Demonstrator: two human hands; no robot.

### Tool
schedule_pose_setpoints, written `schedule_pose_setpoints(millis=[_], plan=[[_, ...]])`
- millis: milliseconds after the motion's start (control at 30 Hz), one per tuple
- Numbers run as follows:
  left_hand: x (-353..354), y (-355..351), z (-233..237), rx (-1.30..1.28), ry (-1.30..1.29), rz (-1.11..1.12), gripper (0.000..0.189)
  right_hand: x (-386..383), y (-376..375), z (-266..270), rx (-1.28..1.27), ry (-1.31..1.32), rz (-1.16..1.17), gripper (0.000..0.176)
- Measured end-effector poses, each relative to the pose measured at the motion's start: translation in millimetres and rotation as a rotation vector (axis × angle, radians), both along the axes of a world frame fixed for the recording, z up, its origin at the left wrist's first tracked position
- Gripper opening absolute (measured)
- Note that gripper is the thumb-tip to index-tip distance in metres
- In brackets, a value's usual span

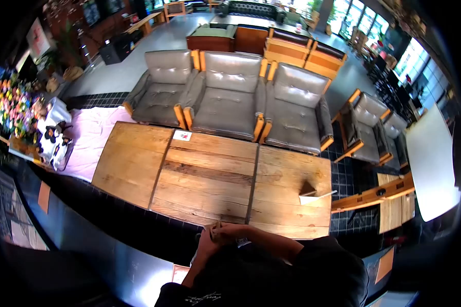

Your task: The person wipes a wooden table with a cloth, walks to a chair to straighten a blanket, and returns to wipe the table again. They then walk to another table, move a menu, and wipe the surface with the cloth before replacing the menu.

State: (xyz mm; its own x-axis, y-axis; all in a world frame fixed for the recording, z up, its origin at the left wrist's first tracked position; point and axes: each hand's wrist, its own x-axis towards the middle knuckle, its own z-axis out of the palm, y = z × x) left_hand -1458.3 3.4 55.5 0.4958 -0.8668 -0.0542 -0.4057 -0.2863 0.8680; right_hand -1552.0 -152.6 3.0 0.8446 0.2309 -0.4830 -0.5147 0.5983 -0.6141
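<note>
My left hand and my right hand are together in front of my body, just beyond the near edge of the wooden table. Both hands look closed, with fingers curled against each other. Something small and brownish seems to show between them, too small to name. On the table's right section sits a small white holder with a dark brown upright part and a pale stick-like piece beside it. A white card with a red mark lies flat at the table's far edge.
Grey cushioned armchairs line the table's far side. To the left are a pink cloth, colourful flowers and a black-and-white item. A wooden beam and white panel stand at right.
</note>
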Motion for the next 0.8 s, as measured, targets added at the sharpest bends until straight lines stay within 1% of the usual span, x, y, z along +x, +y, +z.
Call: schedule_pose_setpoints(millis=[100, 133, 167, 200, 233, 267, 300, 333, 367, 400, 433, 500, 533, 567, 600, 633, 667, 700, 733, 767, 800], plan=[[46.9, 42.2, -16.4, 0.027, -0.057, 0.242, 0.041, 52.4, 18.6, 23.2, 0.009, 0.080, 0.140, 0.039], [66.3, 61.9, -14.1, 0.065, -0.099, 0.343, 0.034, 77.7, 27.1, 43.8, -0.172, 0.229, 0.210, 0.037], [85.8, 89.1, -26.6, 0.010, -0.064, 0.429, 0.034, 103.0, 39.9, 26.9, -0.295, 0.170, 0.275, 0.036], [102.1, 112.6, 2.9, 0.046, -0.023, 0.478, 0.039, 128.7, 54.9, -0.2, -0.421, 0.111, 0.331, 0.035], [118.7, 144.7, -0.1, 0.070, 0.040, 0.554, 0.041, 152.3, 70.4, -18.1, -0.546, 0.053, 0.383, 0.035], [131.3, 175.0, 3.9, 0.053, 0.143, 0.678, 0.041, 176.4, 84.5, -19.5, -0.589, 0.017, 0.334, 0.030], [146.4, 214.5, -10.9, 0.169, 0.158, 0.774, 0.042, 203.7, 98.4, -26.5, -0.656, 0.009, 0.337, 0.030], [157.4, 245.5, -5.5, 0.183, 0.062, 0.814, 0.041, 229.4, 113.3, -21.8, -0.672, 0.030, 0.346, 0.029], [168.7, 273.1, 3.1, 0.239, 0.153, 0.885, 0.039, 254.3, 127.0, -12.2, -0.685, 0.051, 0.360, 0.029], [180.0, 309.3, -16.0, 0.136, 0.154, 0.940, 0.037, 279.5, 138.3, -10.7, -0.661, 0.040, 0.392, 0.032], [191.8, 337.0, -15.2, 0.125, 0.153, 0.976, 0.036, 303.8, 151.7, -9.7, -0.689, 0.023, 0.374, 0.034], [217.5, 373.2, -18.2, -0.129, 0.234, 1.083, 0.035, 347.7, 166.1, -7.1, -0.694, 0.092, 0.330, 0.037], [230.3, 386.7, -11.9, -0.043, 0.336, 1.136, 0.036, 365.2, 167.3, -10.2, -0.708, 0.107, 0.257, 0.037], [244.3, 400.6, -4.0, 0.049, 0.444, 1.203, 0.036, 375.3, 171.1, -23.8, -0.709, 0.122, 0.203, 0.038], [255.5, 413.3, -24.7, 0.069, 0.273, 1.227, 0.037, 386.1, 164.4, -75.1, -0.674, 0.105, 0.201, 0.037], [268.9, 420.5, -36.7, 0.088, 0.205, 1.195, 0.038, 395.2, 154.4, -94.6, -0.675, 0.125, 0.211, 0.032], [287.0, 416.1, -38.5, 0.038, 0.098, 1.211, 0.041, 399.3, 143.8, -117.4, -0.775, 0.126, 0.217, 0.027], [299.8, 409.3, -38.5, 0.060, 0.173, 1.235, 0.044, 398.0, 115.8, -192.2, -1.147, -0.052, 0.488, 0.020], [322.8, 385.2, 13.4, 0.105, 0.482, 1.260, 0.045, 382.7, 82.3, -277.3, -0.533, -0.019, 0.259, 0.017], [340.6, 370.2, 6.5, 0.111, 0.291, 1.283, 0.046, 384.5, 84.3, -228.2, -1.016, 0.048, 0.345, 0.011], [362.8, 354.7, 28.8, 0.064, 0.166, 1.210, 0.047, 393.5, 84.3, -188.3, -0.926, -0.308, 0.348, 0.008]])
